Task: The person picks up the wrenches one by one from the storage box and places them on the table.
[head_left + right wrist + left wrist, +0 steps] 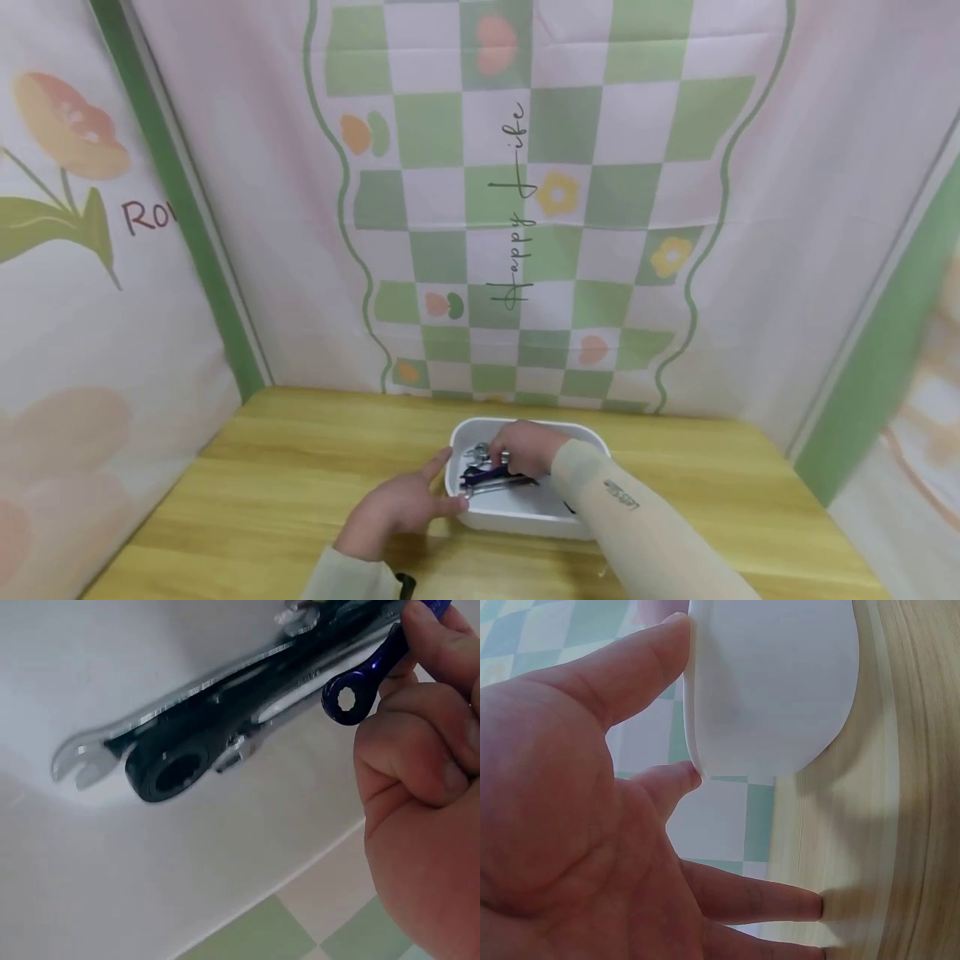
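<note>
Wrenches noted inside a white plastic tray (517, 524), just right of the left hand (408, 502) and beneath the right hand (528, 448). Left hand spread wide: thumb and one finger are set against the tray's rim, two more fingertips apparently rested on the wooden tabletop (337, 450). By the right hand's thumb and fingers a blue ring-end wrench (384, 664) is pinched; whether its far end touches the other tools cannot be told. Done so far, as judged: one wrench is gripped, the tray is steadied. Left: a black ratcheting wrench (225, 712) and a silver open-end wrench (94, 744) lie together beside the right fingertips, ungripped. Every tool seen is in or over the tray, so an early stage is judged. Full count not obtained; part of the pile is blurred or hidden by the right hand.
</note>
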The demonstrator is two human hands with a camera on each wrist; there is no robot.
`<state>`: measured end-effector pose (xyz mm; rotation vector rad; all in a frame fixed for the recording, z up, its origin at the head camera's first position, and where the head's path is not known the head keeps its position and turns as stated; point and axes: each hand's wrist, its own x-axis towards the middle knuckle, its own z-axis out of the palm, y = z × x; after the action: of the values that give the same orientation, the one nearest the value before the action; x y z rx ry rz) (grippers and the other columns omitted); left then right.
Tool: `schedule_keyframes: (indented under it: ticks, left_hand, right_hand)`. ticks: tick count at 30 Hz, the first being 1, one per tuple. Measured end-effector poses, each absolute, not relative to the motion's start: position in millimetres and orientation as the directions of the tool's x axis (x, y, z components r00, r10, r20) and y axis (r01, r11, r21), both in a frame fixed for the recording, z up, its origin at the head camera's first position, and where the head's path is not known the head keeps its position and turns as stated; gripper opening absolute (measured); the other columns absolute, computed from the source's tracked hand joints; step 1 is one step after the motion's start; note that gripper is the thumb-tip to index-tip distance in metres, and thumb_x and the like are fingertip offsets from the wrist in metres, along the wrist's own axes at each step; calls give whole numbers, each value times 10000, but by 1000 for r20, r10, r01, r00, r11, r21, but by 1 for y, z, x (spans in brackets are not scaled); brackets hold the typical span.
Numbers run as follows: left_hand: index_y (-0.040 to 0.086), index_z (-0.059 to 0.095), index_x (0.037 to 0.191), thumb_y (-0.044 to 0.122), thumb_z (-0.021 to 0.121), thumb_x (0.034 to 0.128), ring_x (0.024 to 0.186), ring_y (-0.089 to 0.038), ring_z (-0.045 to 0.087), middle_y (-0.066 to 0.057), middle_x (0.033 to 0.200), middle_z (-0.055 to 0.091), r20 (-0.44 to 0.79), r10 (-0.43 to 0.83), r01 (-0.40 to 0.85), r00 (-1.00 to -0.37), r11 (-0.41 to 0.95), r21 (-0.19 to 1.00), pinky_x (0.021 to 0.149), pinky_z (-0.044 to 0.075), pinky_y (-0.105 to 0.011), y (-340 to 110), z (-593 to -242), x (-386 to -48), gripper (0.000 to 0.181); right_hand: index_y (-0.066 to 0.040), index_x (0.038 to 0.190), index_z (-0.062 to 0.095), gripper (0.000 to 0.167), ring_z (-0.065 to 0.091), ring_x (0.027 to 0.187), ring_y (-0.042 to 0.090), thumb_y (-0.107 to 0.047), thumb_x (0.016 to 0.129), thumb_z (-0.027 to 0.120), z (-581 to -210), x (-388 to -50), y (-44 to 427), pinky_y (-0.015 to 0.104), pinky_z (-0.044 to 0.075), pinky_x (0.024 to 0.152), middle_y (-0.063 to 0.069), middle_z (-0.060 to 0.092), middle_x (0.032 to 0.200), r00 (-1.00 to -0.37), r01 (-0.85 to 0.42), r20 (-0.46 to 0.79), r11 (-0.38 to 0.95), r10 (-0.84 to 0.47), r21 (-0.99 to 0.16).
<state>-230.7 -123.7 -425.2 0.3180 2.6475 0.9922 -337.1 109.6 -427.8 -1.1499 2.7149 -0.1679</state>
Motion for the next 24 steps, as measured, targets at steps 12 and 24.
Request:
schedule_keyframes:
  ticks: [12,24]
  left_hand:
    - [194,209,1608,550,672,896,1124,-478,576,-287,1232,621,-201,313,110,-928,746,656,955,403,-674,-122,-424,-232,920]
    - [196,213,1607,558,675,890,1165,-501,547,-291,1271,600,-206,312,106,-928,746,657,967,383,-688,-121,-426,-233,927]
  right_hand:
    - [-231,890,644,288,576,824,149,23,786,730,-406,-342,125,369,505,777,-60,625,930,-737,-620,-97,726,-669,-299]
    - [-202,976,642,218,611,780,150,-63,852,756,-396,-344,143,389,516,704,-1,634,971,-808,-465,-103,735,-580,-494]
